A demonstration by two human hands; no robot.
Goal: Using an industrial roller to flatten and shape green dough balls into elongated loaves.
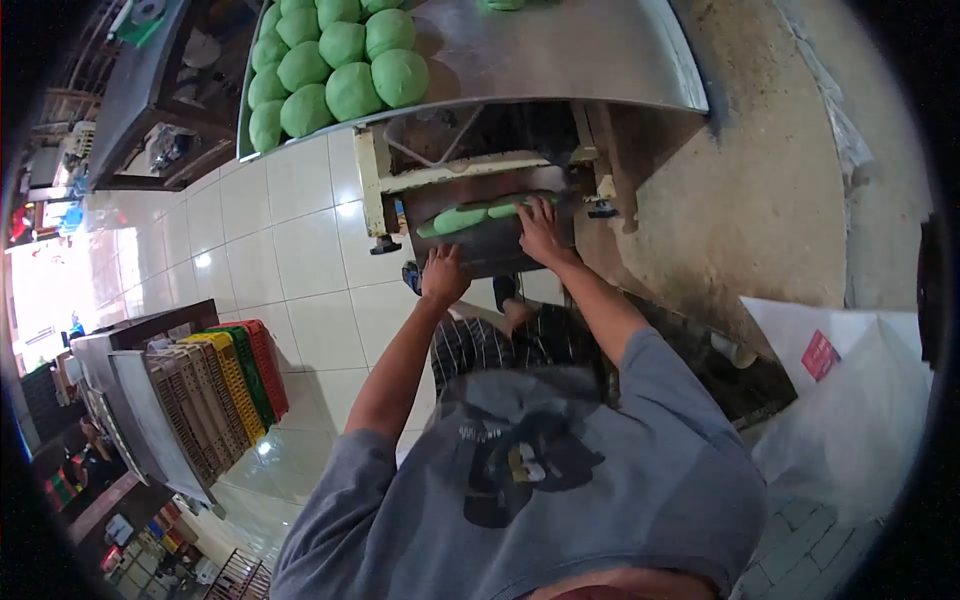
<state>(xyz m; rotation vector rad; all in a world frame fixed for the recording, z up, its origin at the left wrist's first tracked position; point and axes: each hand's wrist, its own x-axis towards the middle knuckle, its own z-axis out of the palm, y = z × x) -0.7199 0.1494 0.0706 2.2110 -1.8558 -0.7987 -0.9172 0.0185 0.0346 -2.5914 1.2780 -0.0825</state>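
A long, uneven strip of green dough [462, 218] lies crosswise on the metal plate [490, 258] of a cream-framed machine [372, 185], which looks like a dough roller. My right hand [541, 232] reaches over the strip's right part, its fingers spread and resting on the dough. Nearer to me, my left hand [443, 274] lies on the left part of the plate, just below the strip. Its fingers point forward, with nothing visible in them. The undersides of both hands are hidden.
Rows of round green dough balls [352, 90] sit on the metal table [560, 50] beyond the machine. Stacked plastic crates [235, 375] stand at left on the tiled floor [315, 245]. A white plastic sack [850, 400] is at right, near a stained wall [760, 150].
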